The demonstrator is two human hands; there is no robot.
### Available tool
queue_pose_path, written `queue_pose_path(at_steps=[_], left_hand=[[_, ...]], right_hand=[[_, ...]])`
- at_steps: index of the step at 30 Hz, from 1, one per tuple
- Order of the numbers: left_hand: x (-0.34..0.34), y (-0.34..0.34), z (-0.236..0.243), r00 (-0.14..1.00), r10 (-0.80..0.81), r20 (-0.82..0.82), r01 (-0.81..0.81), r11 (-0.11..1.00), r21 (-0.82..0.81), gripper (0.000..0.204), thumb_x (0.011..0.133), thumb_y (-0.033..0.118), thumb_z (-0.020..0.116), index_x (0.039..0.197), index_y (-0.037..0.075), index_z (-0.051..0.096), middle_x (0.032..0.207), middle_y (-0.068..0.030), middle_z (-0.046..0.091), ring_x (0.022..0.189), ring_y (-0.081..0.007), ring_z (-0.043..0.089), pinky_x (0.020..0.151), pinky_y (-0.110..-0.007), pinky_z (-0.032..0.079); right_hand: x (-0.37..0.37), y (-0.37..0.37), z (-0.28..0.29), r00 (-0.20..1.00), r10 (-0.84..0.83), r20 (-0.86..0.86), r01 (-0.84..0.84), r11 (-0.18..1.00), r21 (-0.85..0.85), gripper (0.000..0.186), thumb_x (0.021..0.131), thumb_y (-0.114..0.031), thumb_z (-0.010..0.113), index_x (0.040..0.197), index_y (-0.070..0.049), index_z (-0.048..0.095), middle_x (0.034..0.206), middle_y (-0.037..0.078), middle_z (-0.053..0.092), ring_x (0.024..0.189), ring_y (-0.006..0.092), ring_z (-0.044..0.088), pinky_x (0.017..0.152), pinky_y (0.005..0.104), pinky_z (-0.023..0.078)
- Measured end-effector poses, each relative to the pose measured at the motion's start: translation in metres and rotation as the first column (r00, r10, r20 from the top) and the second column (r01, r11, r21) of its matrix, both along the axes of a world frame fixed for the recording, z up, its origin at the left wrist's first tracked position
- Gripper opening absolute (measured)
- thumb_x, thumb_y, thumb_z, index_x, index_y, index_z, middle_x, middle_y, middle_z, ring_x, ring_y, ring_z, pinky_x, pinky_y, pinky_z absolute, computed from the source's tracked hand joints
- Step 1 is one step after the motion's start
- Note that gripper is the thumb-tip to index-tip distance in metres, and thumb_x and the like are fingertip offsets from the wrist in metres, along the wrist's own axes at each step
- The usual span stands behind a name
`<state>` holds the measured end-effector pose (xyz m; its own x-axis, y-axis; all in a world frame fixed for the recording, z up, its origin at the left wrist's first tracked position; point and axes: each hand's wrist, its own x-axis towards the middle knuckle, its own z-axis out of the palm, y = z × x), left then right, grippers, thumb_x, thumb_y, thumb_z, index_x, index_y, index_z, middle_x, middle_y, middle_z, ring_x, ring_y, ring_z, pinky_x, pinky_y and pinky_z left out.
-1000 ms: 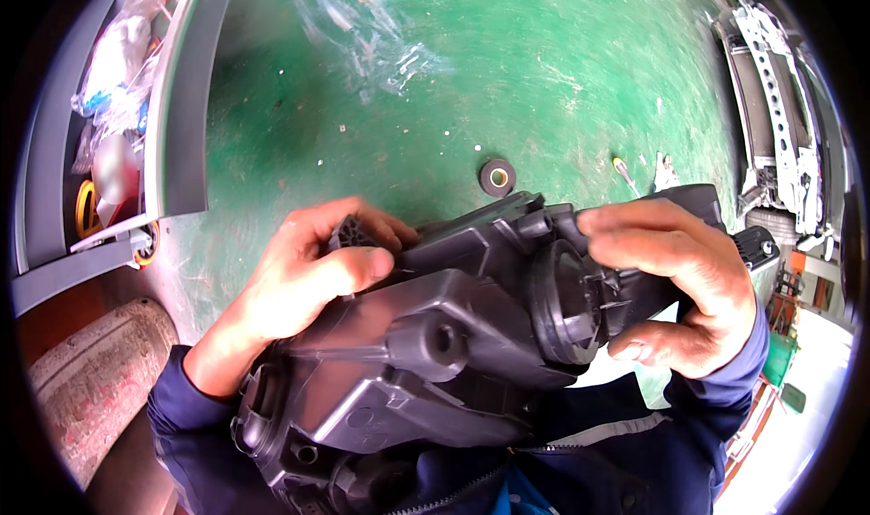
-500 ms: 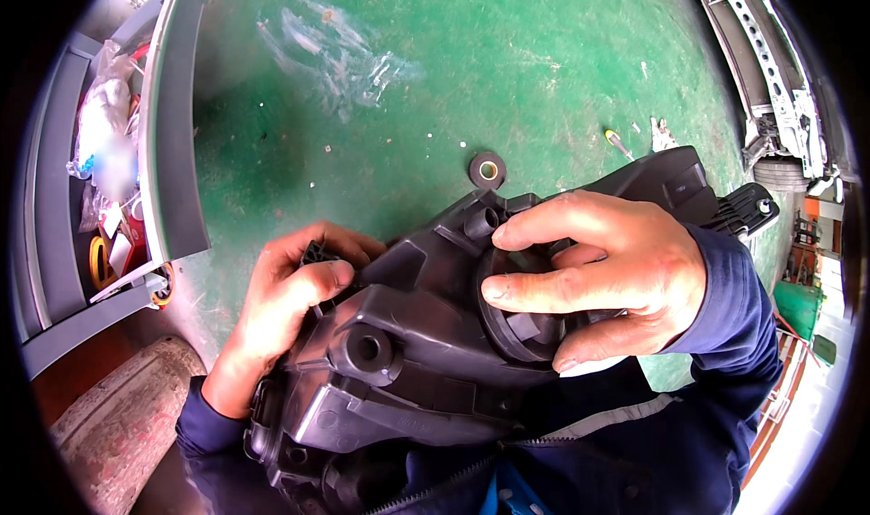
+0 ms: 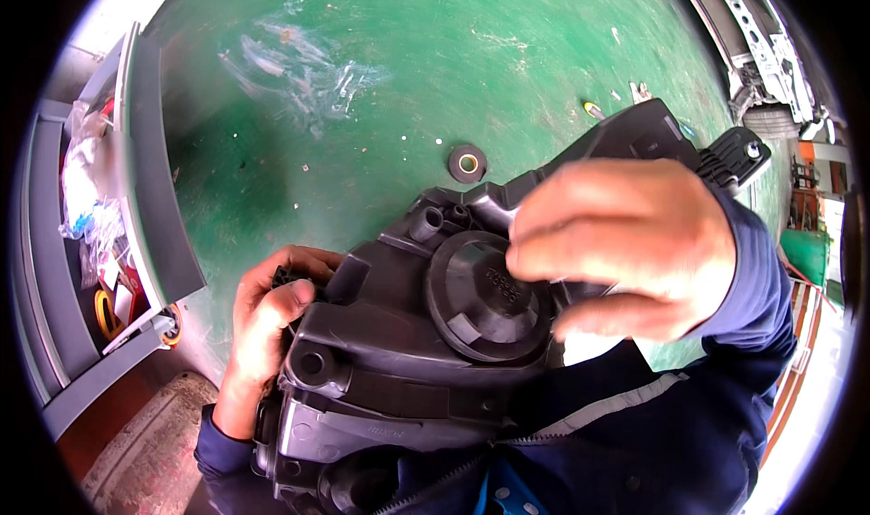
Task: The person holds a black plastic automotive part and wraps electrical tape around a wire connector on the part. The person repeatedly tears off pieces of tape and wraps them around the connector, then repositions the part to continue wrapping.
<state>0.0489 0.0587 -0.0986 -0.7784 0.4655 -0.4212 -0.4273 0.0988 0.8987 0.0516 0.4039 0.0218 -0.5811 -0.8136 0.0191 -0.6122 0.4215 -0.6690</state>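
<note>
- The black housing (image 3: pixel 399 370), a moulded car-lamp back, is held against the person's lap, above the green floor (image 3: pixel 381 80), rear side up.
- The round cap (image 3: pixel 480 290) sits flush in its opening on the housing; judging from that, it looks seated or close to it, though whether it is locked I cannot tell.
- The right hand (image 3: pixel 625 243) is at the cap's right edge, fingers (image 3: pixel 553 252) curled together and blurred; they seem to touch the rim, but a firm pinch cannot be confirmed.
- The left hand (image 3: pixel 267 320) grips the housing's left end, fingers wrapped round its edge and pressed to it.
- A small ring (image 3: pixel 468 163) lies on the floor beyond the housing, untouched; a grey rack (image 3: pixel 149 207) with clutter stands at the left.
- Against half a second ago: the right hand then lay spread over the cap, covering it; now it has slid right and the cap's face shows.
- The left hand has kept its place, and the ring has not moved.
</note>
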Motion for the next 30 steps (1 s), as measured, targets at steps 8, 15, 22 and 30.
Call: queue_pose_path(at_steps=[8,15,22,30], left_hand=[[-0.001,0.001,0.003,1.000,0.005,0.017,-0.005,1.000,-0.012,0.039,0.082,0.026,0.062,0.099,-0.009,0.067,0.118,-0.0258,0.072,0.102,-0.0285,0.069,0.092,-0.040,0.054],[-0.002,0.003,0.006,1.000,-0.027,0.006,0.027,1.000,0.014,0.038,0.084,0.025,0.061,0.099,-0.009,0.067,0.117,-0.0258,0.072,0.103,-0.0283,0.069,0.093,-0.039,0.054],[0.002,-0.001,0.006,1.000,0.019,0.008,-0.018,1.000,-0.024,0.043,0.084,0.030,0.061,0.099,-0.010,0.067,0.116,-0.0255,0.072,0.103,-0.0293,0.069,0.093,-0.040,0.054],[0.001,0.003,0.002,1.000,-0.011,-0.027,0.010,1.000,-0.019,0.044,0.084,0.033,0.062,0.098,-0.009,0.068,0.116,-0.0260,0.072,0.102,-0.0294,0.069,0.090,-0.040,0.054]], right_hand=[[0.003,-0.001,-0.015,0.977,0.018,0.213,0.002,0.996,-0.094,0.021,0.082,-0.018,0.088,0.092,-0.006,0.073,0.088,0.008,0.067,0.073,0.0256,0.068,0.061,0.0359,0.054],[0.021,-0.018,-0.042,0.975,-0.011,0.221,0.054,0.981,-0.187,0.029,0.079,-0.014,0.085,0.086,-0.009,0.057,0.084,0.006,0.058,0.075,0.0292,0.065,0.057,0.0445,0.050],[0.015,0.009,-0.003,0.963,-0.093,-0.254,0.118,0.989,0.085,0.018,0.078,-0.022,0.082,0.085,-0.007,0.074,0.086,0.007,0.071,0.081,0.0262,0.069,0.068,0.0390,0.057],[0.057,0.002,-0.010,0.921,-0.144,-0.362,0.202,0.971,0.125,0.012,0.077,-0.019,0.077,0.079,-0.008,0.073,0.088,0.008,0.076,0.109,0.0299,0.074,0.105,0.0546,0.049]])
